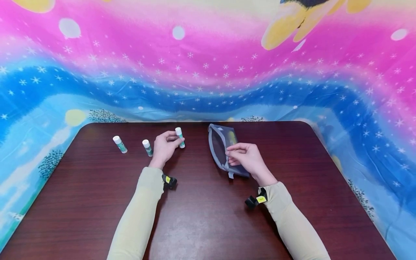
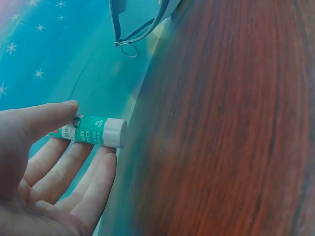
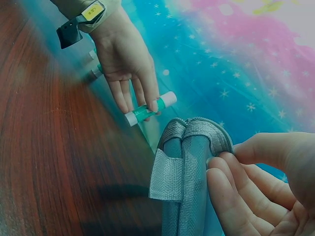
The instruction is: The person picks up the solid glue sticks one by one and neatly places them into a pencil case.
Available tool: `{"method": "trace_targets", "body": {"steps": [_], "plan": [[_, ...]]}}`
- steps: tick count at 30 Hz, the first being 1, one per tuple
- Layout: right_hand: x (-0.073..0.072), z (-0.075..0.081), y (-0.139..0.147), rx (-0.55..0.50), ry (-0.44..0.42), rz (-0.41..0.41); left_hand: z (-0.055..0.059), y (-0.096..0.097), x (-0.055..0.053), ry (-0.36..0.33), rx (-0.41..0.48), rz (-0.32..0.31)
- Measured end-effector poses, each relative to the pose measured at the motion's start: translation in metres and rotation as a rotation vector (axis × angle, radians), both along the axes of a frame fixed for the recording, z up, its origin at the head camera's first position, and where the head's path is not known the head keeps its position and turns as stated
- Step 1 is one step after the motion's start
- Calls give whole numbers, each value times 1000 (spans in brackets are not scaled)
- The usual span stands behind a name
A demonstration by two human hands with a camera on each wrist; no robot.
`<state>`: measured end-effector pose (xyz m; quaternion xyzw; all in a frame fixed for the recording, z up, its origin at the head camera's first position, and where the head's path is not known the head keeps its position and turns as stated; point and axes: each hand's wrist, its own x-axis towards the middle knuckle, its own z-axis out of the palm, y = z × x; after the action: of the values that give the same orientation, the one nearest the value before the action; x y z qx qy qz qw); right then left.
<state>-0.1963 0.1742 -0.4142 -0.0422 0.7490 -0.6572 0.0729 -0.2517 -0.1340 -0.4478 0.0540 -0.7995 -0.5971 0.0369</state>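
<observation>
Between thumb and fingers, my left hand [image 1: 164,147] pinches a glue stick [image 1: 179,135] with a white cap and green label. In the left wrist view the glue stick [image 2: 91,130] lies across the fingers, its cap pointing right. My right hand [image 1: 247,159] pinches the near edge of a grey zippered mesh pouch [image 1: 238,169]. The pouch's zip is undone and its mouth gapes toward the left hand. A close look from the right wrist shows the pouch [image 3: 189,182] end with a fabric tab, held by the thumb and fingertips.
Two more glue sticks stand left of the left hand, one farther out [image 1: 120,144] and one close by [image 1: 147,148]. The dark wooden table [image 1: 195,216] ends at a patterned cloth backdrop [image 1: 201,72]. Each wrist wears a black camera strap.
</observation>
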Motion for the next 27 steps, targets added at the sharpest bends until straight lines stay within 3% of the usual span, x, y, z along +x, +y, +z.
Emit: {"method": "trace_targets", "body": {"steps": [27], "plan": [[0,1,0,17,2,1,-2,3,9,-2,98,-22]]}}
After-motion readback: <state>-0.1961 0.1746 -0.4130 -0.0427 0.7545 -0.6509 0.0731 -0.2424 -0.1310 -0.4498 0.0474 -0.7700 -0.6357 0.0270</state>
